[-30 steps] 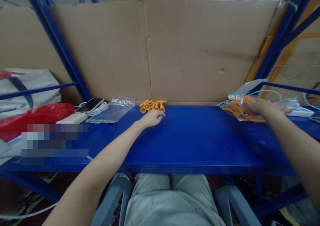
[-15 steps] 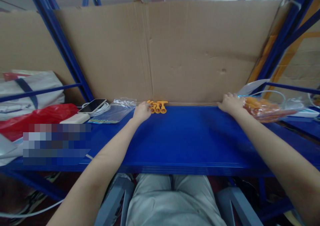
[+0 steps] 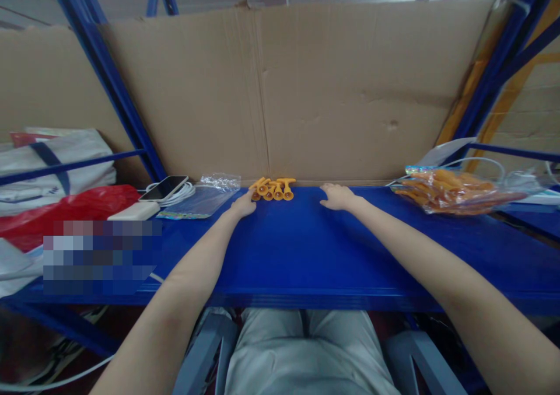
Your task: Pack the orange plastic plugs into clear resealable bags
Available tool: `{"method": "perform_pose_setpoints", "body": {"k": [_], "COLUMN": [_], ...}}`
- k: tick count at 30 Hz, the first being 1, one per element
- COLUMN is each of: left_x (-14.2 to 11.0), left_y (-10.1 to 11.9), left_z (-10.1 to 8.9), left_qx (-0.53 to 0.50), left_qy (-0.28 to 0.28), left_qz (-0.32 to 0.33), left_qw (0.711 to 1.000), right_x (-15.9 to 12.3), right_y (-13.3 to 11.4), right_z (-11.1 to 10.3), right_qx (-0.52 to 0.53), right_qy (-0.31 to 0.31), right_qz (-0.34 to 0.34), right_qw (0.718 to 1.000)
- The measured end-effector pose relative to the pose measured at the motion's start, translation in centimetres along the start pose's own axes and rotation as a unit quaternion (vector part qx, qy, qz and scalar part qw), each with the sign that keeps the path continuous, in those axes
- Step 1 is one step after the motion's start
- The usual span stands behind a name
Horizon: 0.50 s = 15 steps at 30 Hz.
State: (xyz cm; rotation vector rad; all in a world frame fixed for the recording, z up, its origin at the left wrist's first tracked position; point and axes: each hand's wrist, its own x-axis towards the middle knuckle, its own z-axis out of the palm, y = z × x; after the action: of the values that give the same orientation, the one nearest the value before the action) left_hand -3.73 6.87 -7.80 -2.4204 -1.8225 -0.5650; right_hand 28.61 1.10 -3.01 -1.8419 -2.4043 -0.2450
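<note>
Several small orange-yellow plastic pieces (image 3: 277, 192) with round flared ends lie bunched together on the blue shelf top, by the cardboard. My left hand (image 3: 245, 203) is at the left side of this bunch, its fingers stretched out and touching the leftmost pieces. My right hand (image 3: 339, 196) hovers over or rests on the shelf to the right of the bunch, apart from it. Its thumb and fingers are spread with nothing between them. Farther right lies a clear plastic bag (image 3: 446, 191) full of similar orange pieces.
A cardboard sheet (image 3: 341, 91) stands along the back. To the left are an empty clear bag (image 3: 203, 199), a phone (image 3: 165, 188) on a coiled white cable, a white box (image 3: 133, 211) and a red plastic bag (image 3: 96, 202). Blue posts (image 3: 116, 91) flank the shelf.
My right hand has moved left from the bag of orange pieces toward the middle. My left hand has drawn slightly left, and more of the leftmost orange pieces show.
</note>
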Motion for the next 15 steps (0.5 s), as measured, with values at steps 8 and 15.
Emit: {"method": "perform_pose_setpoints", "body": {"k": [8, 15], "left_x": [0.0, -0.5], "left_y": [1.4, 3.8], "left_z": [0.0, -0.4], "left_qx": [0.012, -0.010], "left_qy": [0.005, -0.020], "left_qz": [-0.021, -0.034], "left_qw": [1.000, 0.999], "right_x": [2.3, 4.3], "right_y": [-4.3, -8.1], "right_z": [0.6, 0.8], "right_qx": [0.090, 0.131], "right_qy": [0.008, 0.048], "right_qz": [-0.138, -0.166], "right_qw": [0.986, 0.976]}}
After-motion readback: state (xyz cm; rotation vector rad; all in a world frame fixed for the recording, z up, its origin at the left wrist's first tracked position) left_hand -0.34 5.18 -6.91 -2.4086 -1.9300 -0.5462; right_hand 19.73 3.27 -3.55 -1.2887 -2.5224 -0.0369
